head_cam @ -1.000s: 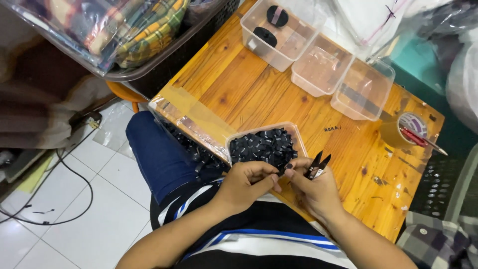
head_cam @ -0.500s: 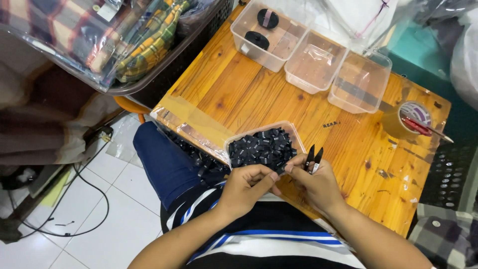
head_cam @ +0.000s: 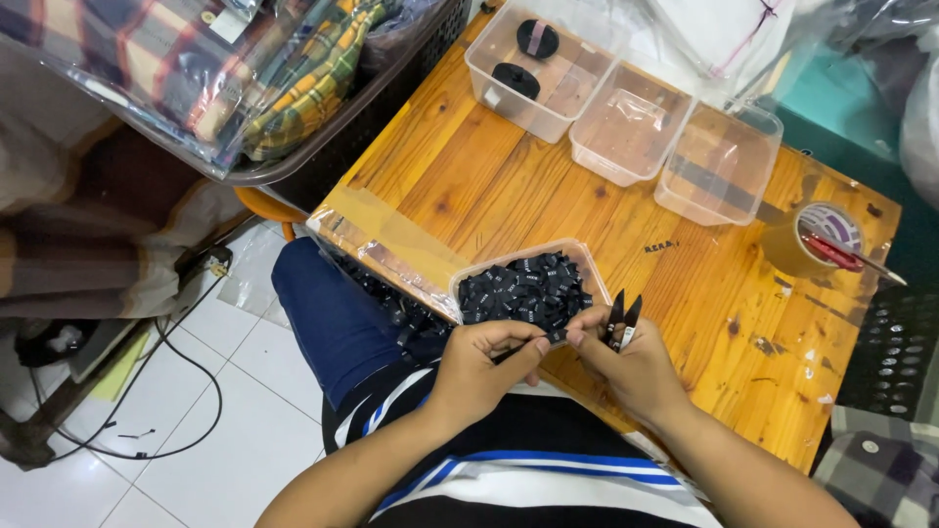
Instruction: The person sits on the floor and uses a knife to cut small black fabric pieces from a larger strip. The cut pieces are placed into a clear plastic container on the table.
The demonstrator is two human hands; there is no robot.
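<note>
The person sits close against the near edge of a wooden table (head_cam: pixel 509 186), forearms coming up from a dark shirt with blue and white stripes. The left hand (head_cam: pixel 481 367) is closed around a thin dark strip, its thumb and forefinger pinched on the end of it. That end carries a small black label (head_cam: pixel 556 336), held right between the two hands, just in front of the near tray. The right hand (head_cam: pixel 631 367) meets it there: its fingertips touch the label from the other side, and the rest of the hand is curled around a pair of small black snips (head_cam: pixel 620 319), whose blades stick up and stand slightly apart above the knuckles.

Just beyond the hands sits a shallow clear tray (head_cam: pixel 489 277) heaped with more black labels of the same kind. To its left a clear plastic bag (head_cam: pixel 381 249) lies over the table's corner, hanging towards the person's blue trouser leg.

Further out, the table top is mostly bare wood, with a few dark specks. On the right stands a roll of brown tape (head_cam: pixel 797 244) with red-handled scissors (head_cam: pixel 843 254) lying across its top.

At the far edge, three clear plastic boxes (head_cam: pixel 626 132) stand in a row, touching one another. The leftmost holds two round black objects; the other two look empty, though reflections make that hard to tell.
</note>
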